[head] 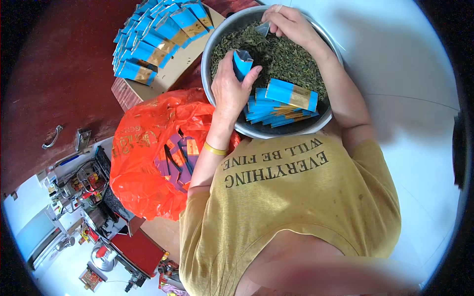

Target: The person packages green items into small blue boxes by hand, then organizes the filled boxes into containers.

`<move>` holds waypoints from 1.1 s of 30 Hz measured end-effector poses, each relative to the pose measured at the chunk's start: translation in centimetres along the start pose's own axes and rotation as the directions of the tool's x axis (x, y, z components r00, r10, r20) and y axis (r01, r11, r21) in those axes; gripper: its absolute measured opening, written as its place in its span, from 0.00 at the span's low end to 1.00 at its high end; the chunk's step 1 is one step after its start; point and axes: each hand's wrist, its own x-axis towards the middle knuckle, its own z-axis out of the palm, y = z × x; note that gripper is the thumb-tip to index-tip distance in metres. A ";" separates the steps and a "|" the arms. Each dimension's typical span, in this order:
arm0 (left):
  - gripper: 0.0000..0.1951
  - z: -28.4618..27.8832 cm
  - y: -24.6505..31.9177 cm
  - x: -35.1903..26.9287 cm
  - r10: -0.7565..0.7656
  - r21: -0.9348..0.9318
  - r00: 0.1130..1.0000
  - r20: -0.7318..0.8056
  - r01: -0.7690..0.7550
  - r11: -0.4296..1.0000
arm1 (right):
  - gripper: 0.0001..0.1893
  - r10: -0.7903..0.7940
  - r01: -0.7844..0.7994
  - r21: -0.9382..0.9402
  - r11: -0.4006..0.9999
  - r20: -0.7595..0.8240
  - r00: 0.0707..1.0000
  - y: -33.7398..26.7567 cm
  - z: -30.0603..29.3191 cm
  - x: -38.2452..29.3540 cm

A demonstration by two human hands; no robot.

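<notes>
My left hand (pixel 230 88) holds a small blue packet (pixel 242 66) upright over the basin, its silvery mouth open upward. In my right hand (pixel 289 23) is the handle of a small pale scoop (pixel 263 29), whose far end meets the leaves. Dried green leaves (pixel 296 61), which look like tea, lie in a large round metal basin (pixel 205 68) in front of my body. A stack of flat blue-and-gold packets (pixel 281 97) rests inside the basin on the side nearest me. What the packet in my hand contains is hidden.
Many blue packets (pixel 159 33) lie in overlapping rows on a cardboard box (pixel 177 68) at the upper left. Beside my left arm, a red plastic bag (pixel 137 177) holds purple-and-orange packets (pixel 181 159). Dark red wooden furniture (pixel 55 74) with metal handles stands at the left. Pale floor (pixel 400 166) extends rightward.
</notes>
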 end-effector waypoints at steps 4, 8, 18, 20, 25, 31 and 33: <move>0.35 0.0 0.2 0.0 0.006 -0.002 1.000 0.004 -0.006 1.000 | 0.12 0.021 -0.022 0.022 1.000 0.038 0.999 -0.9 0.2 -0.6; 0.36 0.0 0.3 0.2 0.000 0.014 1.000 0.018 0.000 1.000 | 0.08 -0.326 0.336 -0.131 0.933 0.090 0.941 -1.1 2.1 -2.0; 0.35 -0.1 0.3 0.3 -0.040 0.003 0.998 0.043 0.040 0.999 | 0.06 -0.690 0.563 -0.587 0.582 0.010 0.724 -2.5 1.1 -2.0; 0.35 -0.1 0.2 0.2 -0.036 0.008 0.999 0.033 0.036 0.999 | 0.06 -0.583 0.432 -0.655 0.620 -0.016 0.813 -2.4 0.5 -1.8; 0.35 0.1 0.4 0.2 -0.014 0.019 0.999 0.029 0.014 1.000 | 0.08 -0.187 0.152 -0.724 0.673 0.032 0.982 1.7 1.4 -0.9; 0.35 0.3 0.0 -0.1 0.000 0.081 1.000 0.027 -0.002 0.997 | 0.10 -0.156 0.158 -0.592 0.791 0.054 0.986 3.4 2.4 0.0; 0.36 0.3 0.1 0.1 0.025 0.091 0.999 0.033 -0.028 0.995 | 0.10 -0.161 0.151 -0.484 0.862 0.020 0.987 4.5 1.3 0.5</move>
